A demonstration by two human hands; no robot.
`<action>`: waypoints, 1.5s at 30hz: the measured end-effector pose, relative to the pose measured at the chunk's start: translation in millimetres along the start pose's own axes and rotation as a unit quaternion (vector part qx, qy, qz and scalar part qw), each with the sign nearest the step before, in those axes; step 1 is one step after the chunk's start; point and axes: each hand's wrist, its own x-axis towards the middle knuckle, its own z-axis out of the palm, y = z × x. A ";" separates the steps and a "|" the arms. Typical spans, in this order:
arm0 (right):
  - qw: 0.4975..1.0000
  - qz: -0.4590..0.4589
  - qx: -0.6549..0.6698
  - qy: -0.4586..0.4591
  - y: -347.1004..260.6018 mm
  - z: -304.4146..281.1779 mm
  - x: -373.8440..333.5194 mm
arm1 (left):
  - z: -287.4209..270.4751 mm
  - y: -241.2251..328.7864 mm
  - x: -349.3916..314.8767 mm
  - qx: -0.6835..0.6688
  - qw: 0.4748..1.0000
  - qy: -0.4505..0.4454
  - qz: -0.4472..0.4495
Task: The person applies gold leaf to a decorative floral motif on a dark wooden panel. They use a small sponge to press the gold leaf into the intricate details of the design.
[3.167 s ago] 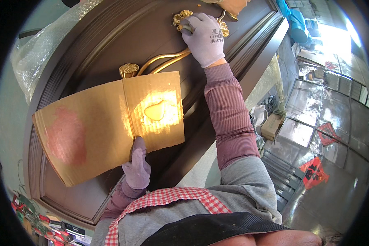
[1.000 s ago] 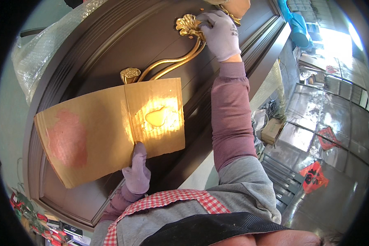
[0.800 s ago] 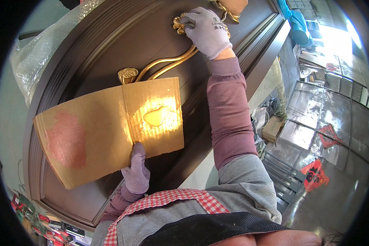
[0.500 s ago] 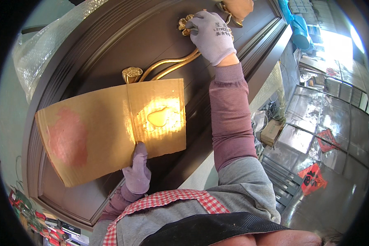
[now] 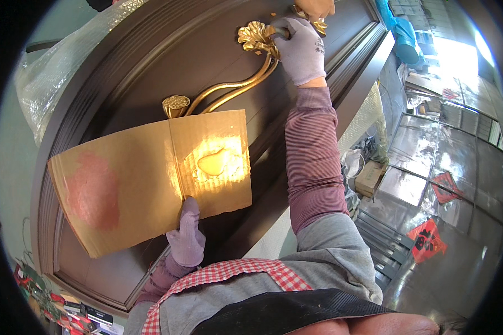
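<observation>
My left hand, in a pale lilac glove, grips the lower edge of a sheet of brown cardboard. A glossy amber puddle lies on the sheet's right part, and a reddish smear marks its left. My right hand, gloved alike, is closed beside a gold flower ornament on a dark brown panel; what its fingers hold is hidden. Two curved gold stems run from the flower toward a gold scroll end just above the cardboard.
Another person's bare hand is at the top, by another gold piece. Bubble wrap lies along the left. A blue roll, a cardboard box and a grey slatted piece are at the right.
My right hand has shifted right and slightly down, uncovering more of the gold flower. The other person's hand has moved up and left. The cardboard has barely moved.
</observation>
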 end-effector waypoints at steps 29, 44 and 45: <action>1.000 -0.005 -0.012 -0.007 -30.9 27.2 10.4 | 10.0 2.3 4.0 -0.033 0.996 0.077 0.008; 0.997 -0.046 -0.066 0.018 -17.4 31.2 16.0 | 8.7 1.6 3.3 -0.033 0.997 0.064 0.018; 0.996 -0.065 -0.057 0.023 -17.4 33.8 15.5 | 8.1 2.6 3.5 -0.058 0.997 0.057 0.006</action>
